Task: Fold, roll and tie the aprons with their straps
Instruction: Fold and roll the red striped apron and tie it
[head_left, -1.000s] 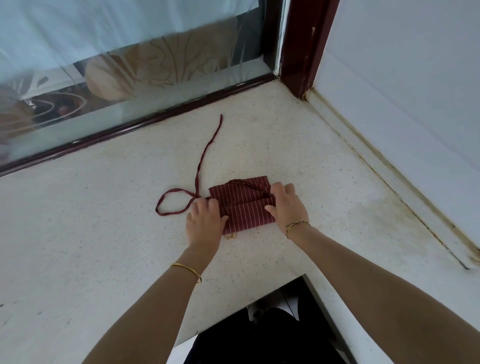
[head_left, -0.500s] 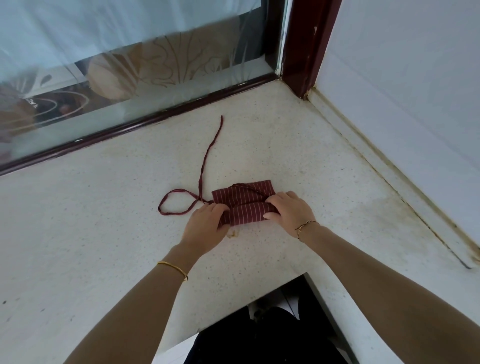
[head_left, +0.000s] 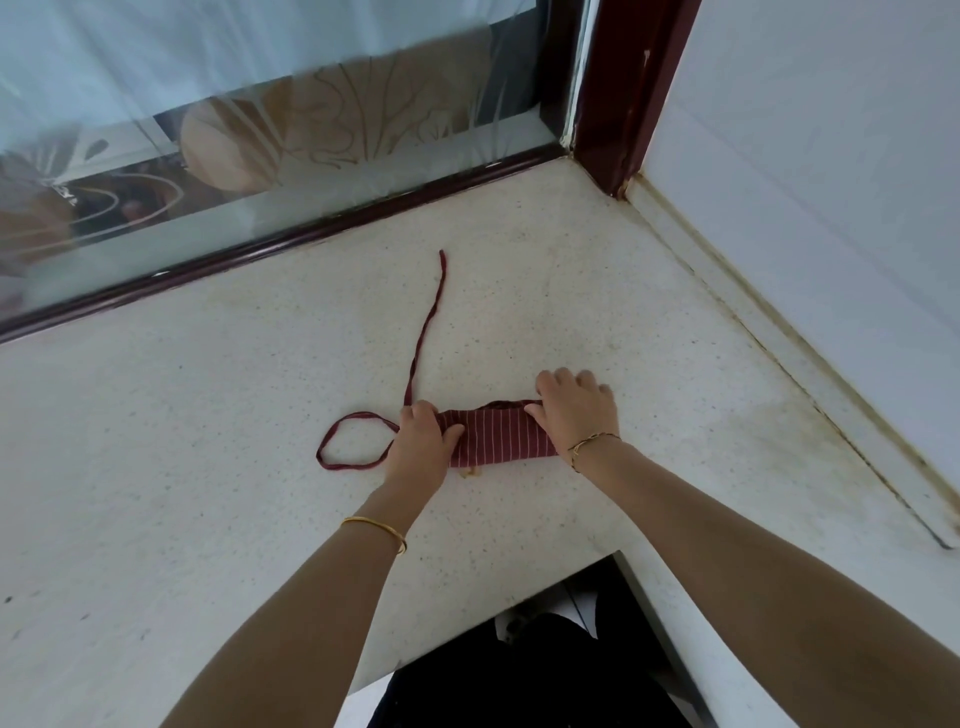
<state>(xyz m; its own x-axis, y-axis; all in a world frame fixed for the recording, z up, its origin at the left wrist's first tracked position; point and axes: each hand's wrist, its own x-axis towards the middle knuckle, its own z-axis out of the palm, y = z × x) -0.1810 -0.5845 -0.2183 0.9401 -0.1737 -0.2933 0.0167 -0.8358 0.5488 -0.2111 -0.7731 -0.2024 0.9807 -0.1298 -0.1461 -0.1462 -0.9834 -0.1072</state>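
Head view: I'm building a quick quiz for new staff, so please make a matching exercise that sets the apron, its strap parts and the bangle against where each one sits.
Things:
1. apron
2. strap loop
3. straight strap end
4. gold bangle

Places:
A. on the left wrist
B. gripped between the left hand and the right hand
C. lying on the counter, to the left of the left hand
D. running away toward the window frame

Pairs: 1-B, 2-C, 3-D, 4-A
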